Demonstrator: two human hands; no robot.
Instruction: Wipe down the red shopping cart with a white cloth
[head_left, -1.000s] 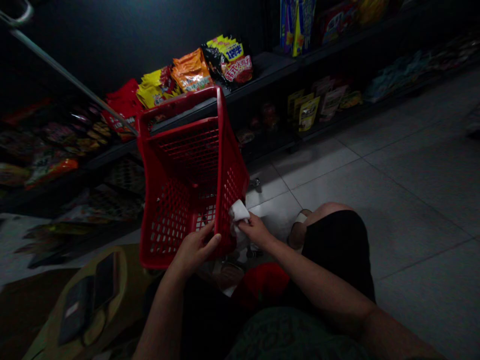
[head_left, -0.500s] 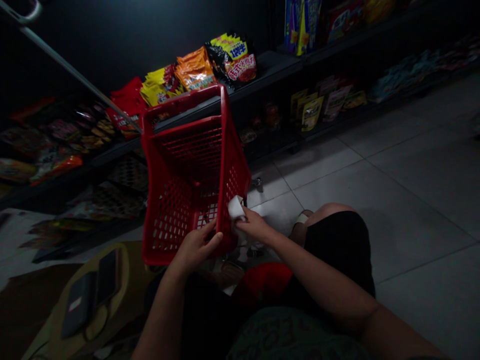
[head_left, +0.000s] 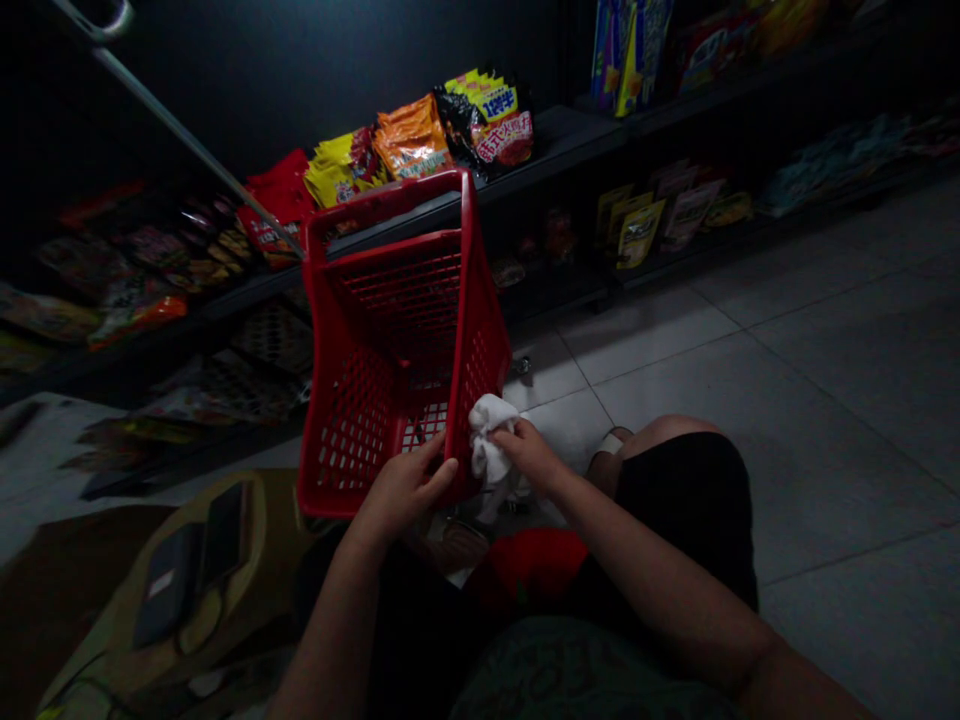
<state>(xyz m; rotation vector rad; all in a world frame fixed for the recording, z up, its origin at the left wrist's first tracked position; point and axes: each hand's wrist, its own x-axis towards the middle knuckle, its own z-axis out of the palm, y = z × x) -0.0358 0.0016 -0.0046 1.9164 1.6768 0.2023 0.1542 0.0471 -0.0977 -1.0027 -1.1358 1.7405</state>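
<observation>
A red plastic shopping basket [head_left: 469, 290] with lattice walls and a metal pull rod [head_left: 202, 150] stands tilted in front of me. My left hand [head_left: 409, 485] grips the near rim, thumb outside and fingers reaching over into the basket. In my right hand [head_left: 525, 455] is a crumpled white cloth [head_left: 491, 425], pressed against the outer face of the basket's right wall. Part of the cloth hangs below the hand. The inside of the basket shows its lattice floor and nothing lying in it.
Behind the basket runs a dark shelf [head_left: 559, 135] with snack packets [head_left: 412, 140]. Yellow pouches [head_left: 640, 235] stand on the lower shelf. At left, a phone [head_left: 225, 535] and a dark power bank [head_left: 169, 580] with a cable lie on a tan surface [head_left: 262, 500]. Pale floor tiles [head_left: 825, 400] extend right.
The cloth in my right hand has bunched out and shows more of itself against the basket wall. The whole view has shifted slightly, while my left hand stays on the rim.
</observation>
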